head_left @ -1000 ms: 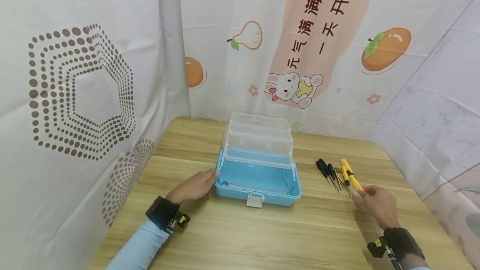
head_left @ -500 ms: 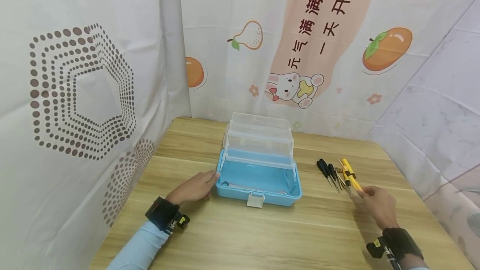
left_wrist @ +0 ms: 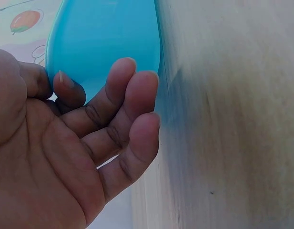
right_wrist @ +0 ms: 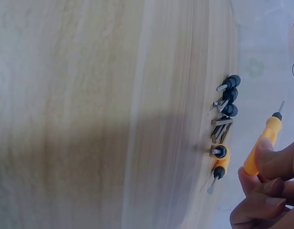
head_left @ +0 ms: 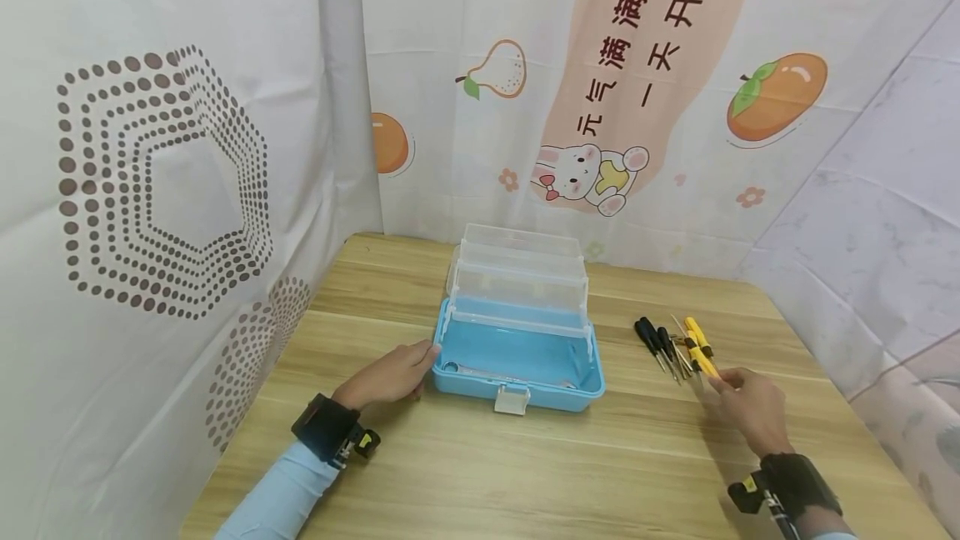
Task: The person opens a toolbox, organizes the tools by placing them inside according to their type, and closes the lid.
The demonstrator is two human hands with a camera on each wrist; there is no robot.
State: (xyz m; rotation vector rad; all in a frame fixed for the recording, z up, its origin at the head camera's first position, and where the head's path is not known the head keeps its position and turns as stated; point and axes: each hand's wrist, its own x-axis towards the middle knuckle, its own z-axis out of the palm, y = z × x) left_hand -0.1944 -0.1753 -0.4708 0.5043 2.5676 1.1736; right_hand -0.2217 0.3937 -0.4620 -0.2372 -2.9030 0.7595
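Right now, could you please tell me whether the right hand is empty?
No, the right hand holds a yellow-handled screwdriver, gripped by its handle.

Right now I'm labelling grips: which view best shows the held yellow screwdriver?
The right wrist view: the yellow screwdriver appears large, pinched by the right hand, its shaft uncovered. The head view shows it small, against other tools; the left wrist view, not at all.

Blue box cropped, left wrist view
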